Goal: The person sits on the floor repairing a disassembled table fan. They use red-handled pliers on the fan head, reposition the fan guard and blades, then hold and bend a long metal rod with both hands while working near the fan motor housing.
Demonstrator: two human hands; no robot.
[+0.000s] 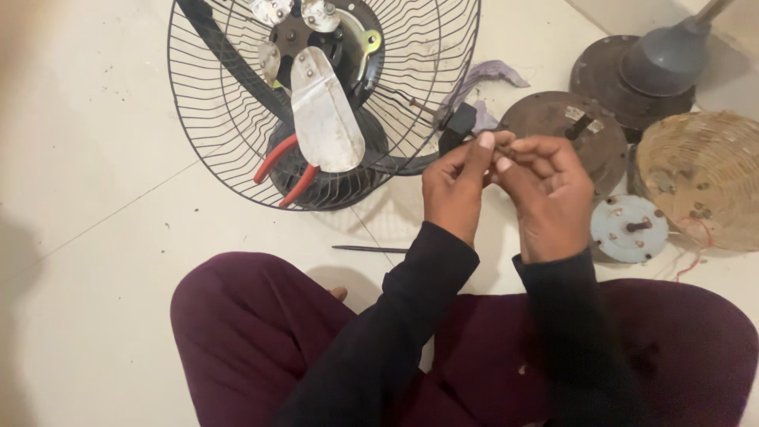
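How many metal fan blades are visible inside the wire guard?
3 fan blades: one large hanging down at centre, two partly cropped at the top edge. More may lie out of frame.

Pale tiled floor — wire fan guard, thin rod, motor discs.

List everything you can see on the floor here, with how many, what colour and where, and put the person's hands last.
wire fan guard: one, dark, upper left floor
metal blade: one, silvery, inside the guard
pliers: one, red handles, under the guard
thin rod: one, dark, floor near left knee
round motor plates: two, rusty brown, upper right
small disc: one, pale blue, right
woven basket: one, tan, far right
black plug: one, beside fingertips
left hand: pinching something small, hidden
right hand: meeting the left
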